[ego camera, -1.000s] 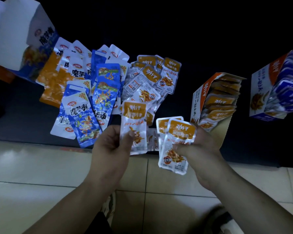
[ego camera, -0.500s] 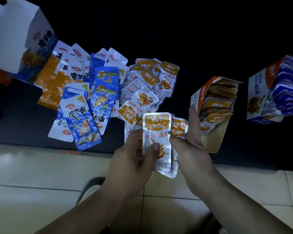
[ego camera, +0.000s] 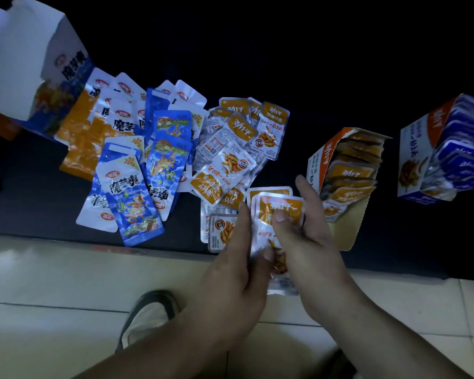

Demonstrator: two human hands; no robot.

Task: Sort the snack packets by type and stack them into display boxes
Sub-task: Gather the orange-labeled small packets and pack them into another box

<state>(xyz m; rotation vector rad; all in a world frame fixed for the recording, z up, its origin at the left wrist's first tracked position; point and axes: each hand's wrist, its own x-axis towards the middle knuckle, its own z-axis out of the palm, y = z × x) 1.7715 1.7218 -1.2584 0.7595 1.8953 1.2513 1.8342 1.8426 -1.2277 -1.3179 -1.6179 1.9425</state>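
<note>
I hold a small stack of orange-topped packets [ego camera: 282, 205] between both hands, just above the near edge of the dark surface [ego camera: 257, 50]. My right hand [ego camera: 312, 247] grips it, thumb pressed on the front packet, forefinger standing up behind. My left hand [ego camera: 236, 274] pinches its left edge and lower part. My hands cover the stack's lower half, so I cannot count its packets.

Just to the right stands the orange display box [ego camera: 319, 160], open and partly filled with like packets. Farther right, the blue display box [ego camera: 413, 157] is cut off by the frame's edge.

Left of my hands lie the loose orange packets [ego camera: 230, 162], overlapping each other, then the blue packets [ego camera: 137, 192]. A white box [ego camera: 39, 50] is cut off at the top-left corner. The small print is too dim to read.

Below is the tiled floor [ego camera: 52, 269], with a shoe [ego camera: 145, 318] partly hidden behind my left forearm.
</note>
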